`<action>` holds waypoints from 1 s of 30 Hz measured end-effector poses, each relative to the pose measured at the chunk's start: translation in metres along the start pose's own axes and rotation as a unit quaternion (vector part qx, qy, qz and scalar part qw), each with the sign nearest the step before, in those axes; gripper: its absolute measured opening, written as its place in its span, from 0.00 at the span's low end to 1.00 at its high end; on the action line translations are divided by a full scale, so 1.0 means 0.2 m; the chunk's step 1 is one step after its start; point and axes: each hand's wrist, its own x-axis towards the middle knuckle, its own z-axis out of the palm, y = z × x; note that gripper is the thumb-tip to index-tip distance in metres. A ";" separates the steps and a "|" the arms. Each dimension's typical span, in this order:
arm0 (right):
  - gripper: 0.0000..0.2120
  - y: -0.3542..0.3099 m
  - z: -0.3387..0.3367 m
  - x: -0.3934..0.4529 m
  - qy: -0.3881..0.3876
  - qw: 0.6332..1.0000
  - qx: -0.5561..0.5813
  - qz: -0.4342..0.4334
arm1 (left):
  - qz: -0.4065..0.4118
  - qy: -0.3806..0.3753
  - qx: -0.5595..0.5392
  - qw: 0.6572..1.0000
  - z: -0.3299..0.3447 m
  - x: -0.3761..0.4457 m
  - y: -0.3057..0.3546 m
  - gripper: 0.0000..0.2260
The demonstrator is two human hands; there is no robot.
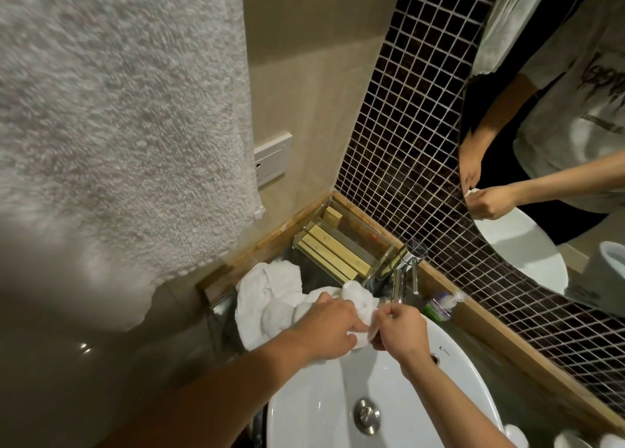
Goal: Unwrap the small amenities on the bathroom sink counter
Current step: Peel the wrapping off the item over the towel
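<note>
Amenities wait in two places: the boxed ones lie in the clear tray [341,244] at the back corner of the bench [527,376], and one small white item [363,329] sits between your hands above the rim of the basin [449,373]. Your left hand [333,326] pinches one side of it and your right hand [400,329] is closed on the other, so each grip is clenched on the same piece; what exactly is inside the white wrapping is too small and blurred to tell. A crumpled white towel [267,295] lies just behind your left hand, touching the wrapped item or very near it, and I cannot tell which. From here the main risk is pulling too hard: if the wrapper gives suddenly, the contents could drop into the basin and slide toward the drain plug [367,415]. Work a little further back over the towel if you can. A second risk is your right elbow or wrist swinging outward as the tear lets go; the faucet [404,275] and a small green-tinted bottle [439,307] stand close behind that hand and could be knocked. Loose wrapper scraps may also blend into the white towel and go unnoticed, so keep them gathered in one hand.
</note>
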 end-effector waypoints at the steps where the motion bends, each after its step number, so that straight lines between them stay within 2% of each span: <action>1: 0.08 0.00 0.01 0.00 -0.002 1.000 0.001 0.001 | -0.009 0.009 -0.012 1.000 0.01 0.00 0.01 0.14; 7: 0.07 0.01 0.01 -0.02 -0.022 1.000 -0.007 -0.013 | -0.024 0.058 -0.047 0.997 0.10 0.03 0.04 0.10; 16: 0.05 0.03 0.03 -0.04 0.003 0.997 -0.047 -0.059 | -0.053 0.102 -0.009 0.993 0.08 0.08 0.03 0.10; 21: 0.08 0.04 -0.01 -0.03 0.004 0.999 -0.018 -0.036 | -0.090 0.154 -0.113 0.978 0.05 0.08 0.08 0.06; 24: 0.09 0.03 -0.01 -0.03 0.004 0.999 -0.010 -0.033 | -0.113 0.159 -0.192 0.962 0.04 0.08 0.11 0.06; 27: 0.10 0.02 0.00 -0.03 0.003 0.999 -0.009 -0.036 | -0.134 0.154 -0.229 0.952 0.05 0.08 0.12 0.06; 30: 0.10 0.01 0.01 -0.04 0.002 0.998 -0.032 -0.050 | -0.125 0.143 -0.223 0.956 0.07 0.07 0.11 0.05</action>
